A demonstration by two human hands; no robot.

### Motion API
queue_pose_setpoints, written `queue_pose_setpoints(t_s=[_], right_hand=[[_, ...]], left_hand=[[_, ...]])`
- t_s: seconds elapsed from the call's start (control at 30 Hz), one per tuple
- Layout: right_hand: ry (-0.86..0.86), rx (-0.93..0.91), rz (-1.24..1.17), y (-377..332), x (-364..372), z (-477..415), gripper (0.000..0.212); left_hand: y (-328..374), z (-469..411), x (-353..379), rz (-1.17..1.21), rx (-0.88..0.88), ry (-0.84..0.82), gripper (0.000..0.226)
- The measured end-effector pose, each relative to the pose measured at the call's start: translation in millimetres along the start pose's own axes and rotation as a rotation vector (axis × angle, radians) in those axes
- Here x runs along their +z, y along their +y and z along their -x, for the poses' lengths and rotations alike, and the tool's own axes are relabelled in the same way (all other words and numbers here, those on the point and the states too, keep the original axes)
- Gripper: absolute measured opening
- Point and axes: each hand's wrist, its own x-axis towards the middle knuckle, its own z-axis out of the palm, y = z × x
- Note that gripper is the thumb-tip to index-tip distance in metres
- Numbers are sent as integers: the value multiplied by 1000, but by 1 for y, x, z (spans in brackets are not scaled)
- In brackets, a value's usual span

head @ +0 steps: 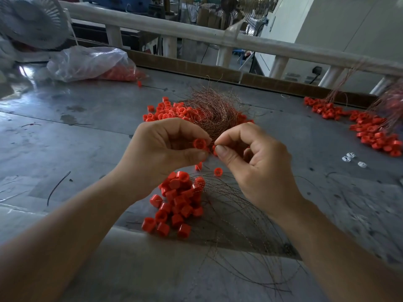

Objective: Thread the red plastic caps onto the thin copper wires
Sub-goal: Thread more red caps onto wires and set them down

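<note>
My left hand point(165, 147) pinches a red plastic cap point(199, 143) between thumb and forefinger above the table. My right hand point(250, 158) pinches a second red cap point(214, 150) right beside it; the wire between them is too thin to make out. Below my hands lies a pile of red caps point(178, 203) strung on thin copper wires point(235, 214) that fan out toward me. Behind my hands sits a tangled bundle of copper wire point(214, 110) on a heap of loose red caps point(168, 112).
On the grey metal table point(87, 131), a clear plastic bag of red caps point(91, 62) lies at the far left beside a fan point(32, 20). More caps with wires point(366, 125) lie at the far right. Small white parts point(351, 158) sit near them. A white railing point(196, 31) runs behind.
</note>
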Motion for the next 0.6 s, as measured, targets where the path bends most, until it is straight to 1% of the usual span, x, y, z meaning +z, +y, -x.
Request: queue_pose_setpoints(t_s=[0.13,0.27,0.43,0.6], right_hand=[[8,19,-13,1,-2,-1,11],[27,52,-27,3,-5,-2,14],[12,55,-47,2,-5,-3,18],[-49,41,-56,2,-5,-2,17]], left_hand=[[-2,0,-1,39,-32,-20,30],[-6,-1,-2,147,-40,-67,21],[-4,0,-3,123,-43,-77,29],[-4,0,-1,114,-42,-101,26]])
